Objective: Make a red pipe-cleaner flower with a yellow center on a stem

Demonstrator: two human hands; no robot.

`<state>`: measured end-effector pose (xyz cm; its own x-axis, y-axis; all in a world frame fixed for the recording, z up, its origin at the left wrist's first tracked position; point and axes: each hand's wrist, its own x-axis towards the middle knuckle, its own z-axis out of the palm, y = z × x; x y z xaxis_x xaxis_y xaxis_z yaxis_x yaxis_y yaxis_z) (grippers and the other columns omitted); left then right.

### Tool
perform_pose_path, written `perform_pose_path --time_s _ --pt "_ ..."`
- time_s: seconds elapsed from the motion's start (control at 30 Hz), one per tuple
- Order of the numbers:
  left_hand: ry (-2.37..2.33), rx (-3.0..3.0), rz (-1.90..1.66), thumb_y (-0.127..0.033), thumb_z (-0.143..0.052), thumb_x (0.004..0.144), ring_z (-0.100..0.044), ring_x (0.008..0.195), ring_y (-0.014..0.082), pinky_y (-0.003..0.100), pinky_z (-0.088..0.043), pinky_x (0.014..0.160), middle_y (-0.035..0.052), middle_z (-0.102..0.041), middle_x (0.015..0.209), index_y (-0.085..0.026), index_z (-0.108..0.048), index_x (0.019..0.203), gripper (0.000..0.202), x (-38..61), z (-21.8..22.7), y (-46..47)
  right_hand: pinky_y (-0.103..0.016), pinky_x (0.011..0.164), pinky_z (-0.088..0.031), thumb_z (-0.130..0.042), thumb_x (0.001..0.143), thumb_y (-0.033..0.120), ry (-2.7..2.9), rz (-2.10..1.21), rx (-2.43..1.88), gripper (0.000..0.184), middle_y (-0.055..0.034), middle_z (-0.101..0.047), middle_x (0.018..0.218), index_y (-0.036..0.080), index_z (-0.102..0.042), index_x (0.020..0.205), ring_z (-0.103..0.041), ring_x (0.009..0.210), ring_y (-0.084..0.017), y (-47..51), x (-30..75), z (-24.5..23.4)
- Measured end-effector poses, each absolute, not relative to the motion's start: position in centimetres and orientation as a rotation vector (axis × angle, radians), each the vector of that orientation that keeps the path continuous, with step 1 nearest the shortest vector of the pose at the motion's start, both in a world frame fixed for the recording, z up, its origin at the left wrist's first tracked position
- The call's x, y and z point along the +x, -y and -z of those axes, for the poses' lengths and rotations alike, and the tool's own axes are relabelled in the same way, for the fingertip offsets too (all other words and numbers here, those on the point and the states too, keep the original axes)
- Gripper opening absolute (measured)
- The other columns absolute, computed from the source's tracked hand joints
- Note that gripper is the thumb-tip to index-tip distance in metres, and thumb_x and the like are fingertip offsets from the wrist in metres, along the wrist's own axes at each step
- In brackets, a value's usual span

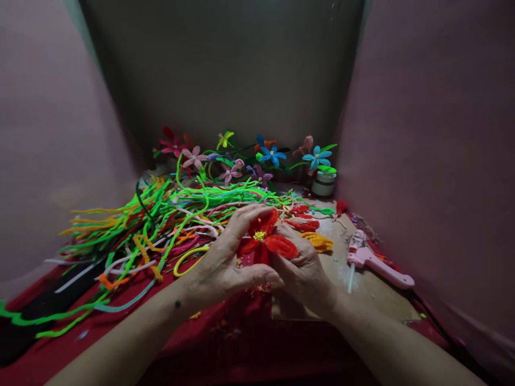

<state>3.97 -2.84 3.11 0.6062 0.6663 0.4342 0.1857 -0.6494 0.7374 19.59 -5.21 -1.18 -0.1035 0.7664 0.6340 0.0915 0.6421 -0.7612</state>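
Observation:
A red pipe-cleaner flower [264, 239] with a yellow centre sits between both my hands, just above a red cloth. My left hand [225, 257] cups it from the left, fingers curled over its top and thumb underneath. My right hand [302, 268] grips it from the right, fingers closed around the petals' base. Loose red petals [302, 224] and an orange petal piece [319, 242] lie just beyond my right hand.
A big tangle of green, orange and white pipe cleaners [153, 225] spreads to the left. Finished flowers [257, 158] stand at the back by a small white jar [324, 182]. A pink glue gun [376, 262] lies on a cardboard sheet [362, 289] at right. Pink walls close in on both sides.

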Motion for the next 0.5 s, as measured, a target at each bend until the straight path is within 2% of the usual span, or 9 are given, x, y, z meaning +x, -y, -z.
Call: perform_pose_path --time_s 0.1,0.2,0.27,0.33,0.4,0.5 --pt "-0.597 1.959 -0.977 -0.045 -0.071 0.068 -0.034 0.131 0.0292 0.043 -0.033 0.106 0.0075 -0.035 0.144 -0.032 -0.030 0.139 0.083 3.6 -3.1 2.5 -0.038 0.079 -0.042 -0.057 0.084 0.035 1.457 -0.811 -0.704 0.022 -0.0016 -0.063 0.078 0.023 -0.065 0.068 -0.053 0.078 -0.018 4.9 19.5 1.1" --pt "-0.573 1.642 -1.191 -0.053 -0.055 0.078 -0.042 0.125 0.0264 0.041 -0.037 0.103 0.0096 -0.043 0.137 -0.027 -0.035 0.135 0.065 3.1 -2.9 1.9 -0.032 0.067 -0.046 -0.068 0.074 0.035 1.166 -1.036 -0.662 0.012 -0.0006 -0.065 0.074 0.023 -0.068 0.072 -0.055 0.069 -0.016 4.4 19.5 0.7" --pt "-0.677 1.522 -1.247 -0.045 -0.052 0.084 -0.050 0.118 0.0222 0.039 -0.039 0.102 0.0092 -0.053 0.124 -0.022 -0.044 0.124 0.047 3.2 -2.5 1.7 -0.029 0.059 -0.046 -0.073 0.067 0.034 0.977 -1.176 -0.675 0.013 -0.0010 -0.066 0.071 0.022 -0.070 0.071 -0.056 0.065 -0.015 4.0 19.6 0.4" --pt "-0.805 1.537 -1.168 -0.035 -0.057 0.082 -0.056 0.108 0.0193 0.036 -0.043 0.097 0.0077 -0.059 0.112 -0.019 -0.048 0.114 0.037 3.8 -2.1 1.9 -0.026 0.053 -0.044 -0.074 0.065 0.034 0.841 -1.274 -0.709 0.015 -0.0019 -0.067 0.073 0.021 -0.070 0.072 -0.056 0.065 -0.015 3.7 19.6 0.4" --pt "-0.885 1.665 -1.113 -0.030 -0.061 0.079 -0.059 0.102 0.0192 0.035 -0.047 0.091 0.0073 -0.061 0.106 -0.017 -0.048 0.109 0.035 4.8 -1.5 2.4 -0.024 0.050 -0.041 -0.073 0.067 0.034 0.782 -1.310 -0.715 0.015 -0.0019 -0.068 0.076 0.021 -0.071 0.074 -0.056 0.065 -0.014 3.4 19.5 0.7" --pt "-1.031 2.004 -1.173 -0.026 -0.060 0.079 -0.061 0.094 0.0197 0.037 -0.049 0.084 0.0071 -0.061 0.102 -0.019 -0.044 0.113 0.039 6.4 -0.6 2.8 -0.022 0.049 -0.038 -0.073 0.067 0.031 0.771 -1.277 -0.678 0.013 -0.0005 -0.068 0.074 0.021 -0.070 0.074 -0.055 0.062 -0.012 3.3 19.1 1.3"
